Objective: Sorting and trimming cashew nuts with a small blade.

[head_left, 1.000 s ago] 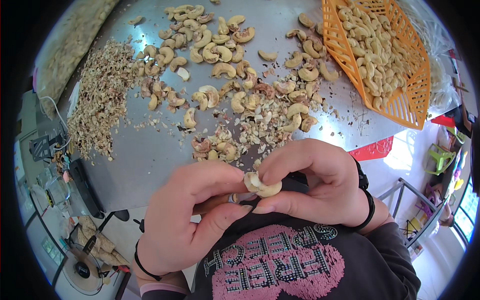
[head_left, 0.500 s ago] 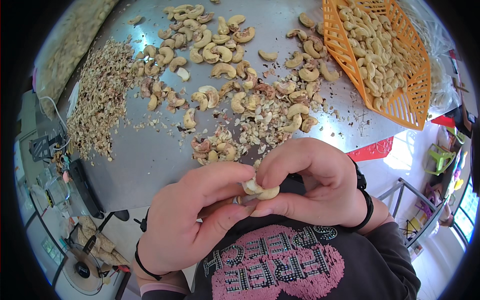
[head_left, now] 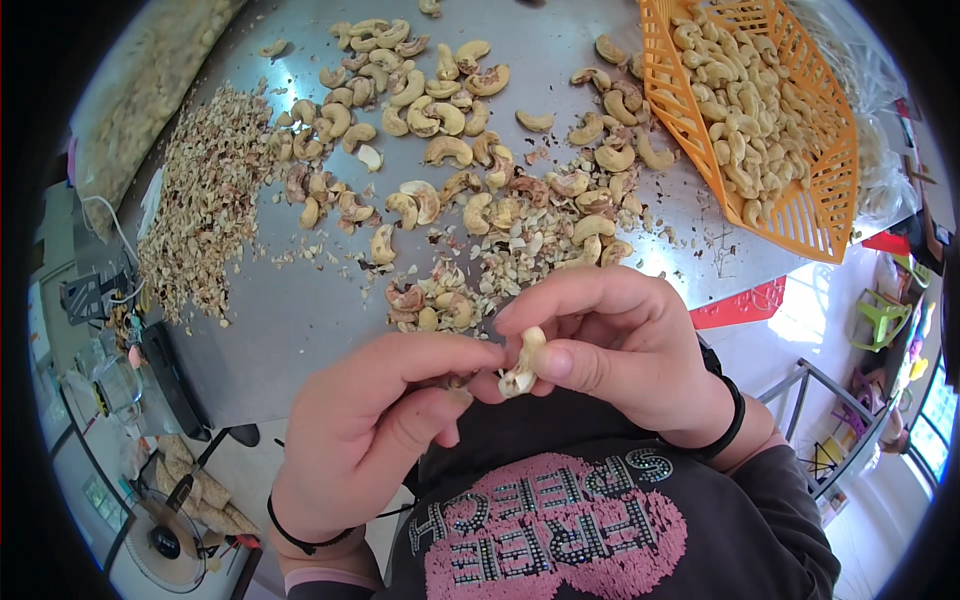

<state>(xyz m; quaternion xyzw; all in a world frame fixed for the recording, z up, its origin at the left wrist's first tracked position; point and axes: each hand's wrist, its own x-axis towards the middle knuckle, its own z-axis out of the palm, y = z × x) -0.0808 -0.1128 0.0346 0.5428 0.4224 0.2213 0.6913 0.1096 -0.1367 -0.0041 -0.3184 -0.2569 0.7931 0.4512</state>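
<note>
A pale cashew (head_left: 522, 368) is gripped between the thumb and fingers of my right hand (head_left: 630, 350), in front of my chest. Its lower end points toward my left hand (head_left: 365, 430), whose thumb and fingertips are drawn together just left of the nut. A small bit shows at those fingertips, too small to make out. Beyond my hands, a heap of peel flakes (head_left: 515, 255) lies on the metal table (head_left: 300, 365), mixed with several cashews. Farther back are more loose cashews (head_left: 447, 150), some with brown skin patches.
An orange slatted basket (head_left: 700, 165) of pale cashews stands at the far right. A long pile of skin flakes (head_left: 200, 200) spreads along the left, beside a clear bag (head_left: 150, 95) of nuts. A red panel (head_left: 740, 308) shows below the table's right edge.
My hands have drawn slightly apart. The cashew has turned more upright in my right hand, and my left fingertips have come away from it.
</note>
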